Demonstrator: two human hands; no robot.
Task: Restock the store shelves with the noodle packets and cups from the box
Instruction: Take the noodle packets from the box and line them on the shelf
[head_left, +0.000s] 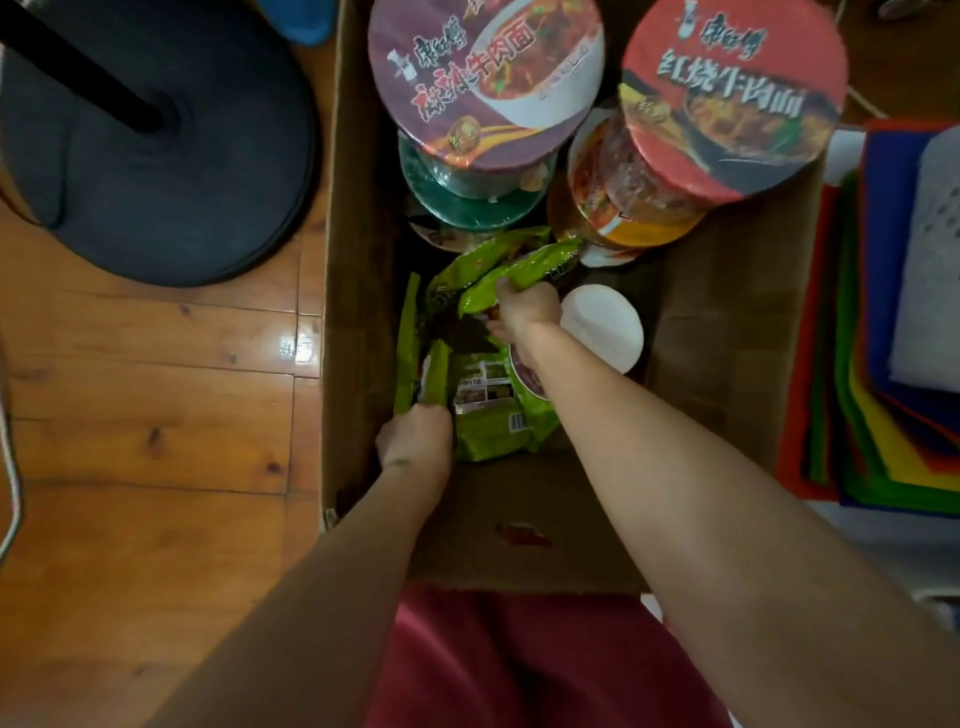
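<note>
An open cardboard box (727, 332) stands on the floor below me. Inside lie several green noodle packets (488, 415). My left hand (415, 439) grips the lower edge of upright green packets (423, 364) at the box's left side. My right hand (527, 306) grips another green packet (519, 270) deeper in. At the far end stand stacked noodle cups: a purple-lidded cup (483, 78) over a green-lidded cup (467, 202), and a red-lidded cup (732, 93) over an orange one (623, 218). A white cup bottom (602, 327) lies beside my right wrist.
A black round stand base (156, 140) sits on the wooden floor (145, 415) left of the box. A pile of coloured felt sheets (883, 415) and a white perforated basket (930, 260) lie to the right. Red clothing (519, 660) fills the near bottom.
</note>
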